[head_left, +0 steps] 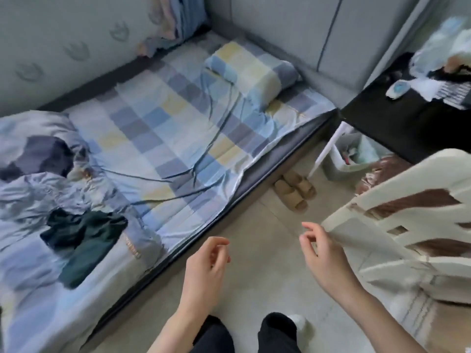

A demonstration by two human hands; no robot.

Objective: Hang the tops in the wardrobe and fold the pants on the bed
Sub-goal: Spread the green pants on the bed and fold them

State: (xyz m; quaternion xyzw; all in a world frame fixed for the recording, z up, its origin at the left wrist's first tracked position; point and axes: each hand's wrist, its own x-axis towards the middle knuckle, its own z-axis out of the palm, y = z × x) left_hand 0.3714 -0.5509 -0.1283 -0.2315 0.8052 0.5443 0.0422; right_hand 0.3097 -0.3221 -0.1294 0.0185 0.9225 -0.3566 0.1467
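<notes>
Pants (84,244), dark green and rumpled, lie on the bed (178,138) near its front edge, among crumpled pale blue clothes (48,189). Your left hand (205,270) hovers over the floor beside the bed, fingers loosely curled and holding nothing. Your right hand (322,253) (farther from the bed) hangs likewise, fingers relaxed and apart, just beside a cream plastic chair (397,225).

Bed (178,128): checked sheet; pillow (252,70), dark green garment (84,240), rumpled grey-blue clothes (38,174).
Floor (257,271): tan slippers (293,191) beside bed.
</notes>
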